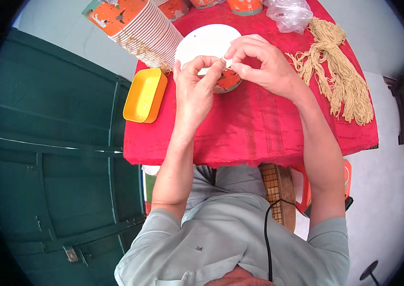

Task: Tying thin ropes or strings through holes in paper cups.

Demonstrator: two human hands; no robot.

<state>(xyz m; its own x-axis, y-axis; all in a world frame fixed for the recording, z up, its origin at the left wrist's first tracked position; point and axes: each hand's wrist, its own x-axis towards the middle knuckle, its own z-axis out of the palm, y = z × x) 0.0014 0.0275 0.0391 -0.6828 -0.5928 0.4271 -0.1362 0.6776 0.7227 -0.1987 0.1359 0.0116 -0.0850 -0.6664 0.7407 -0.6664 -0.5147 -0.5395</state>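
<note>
My left hand [196, 88] and my right hand [266, 64] meet over the near rim of an orange patterned paper bucket [229, 82], which shows a broad white round face [209, 40]. Both are closed, thumb and forefinger pinched together. Between the fingertips a bit of thin pale cord seems to show, mostly hidden by the fingers. To the right on the table lies a loose bundle of beige cords [349, 90], gathered at its far end.
A tall leaning stack of orange buckets [137, 28], with cords hanging along it, stands at the far left. Below it sits a yellow plastic tray [152, 97]. More buckets [245, 5] and a clear plastic bag [290, 14] are at the back of the red-covered table [254, 138].
</note>
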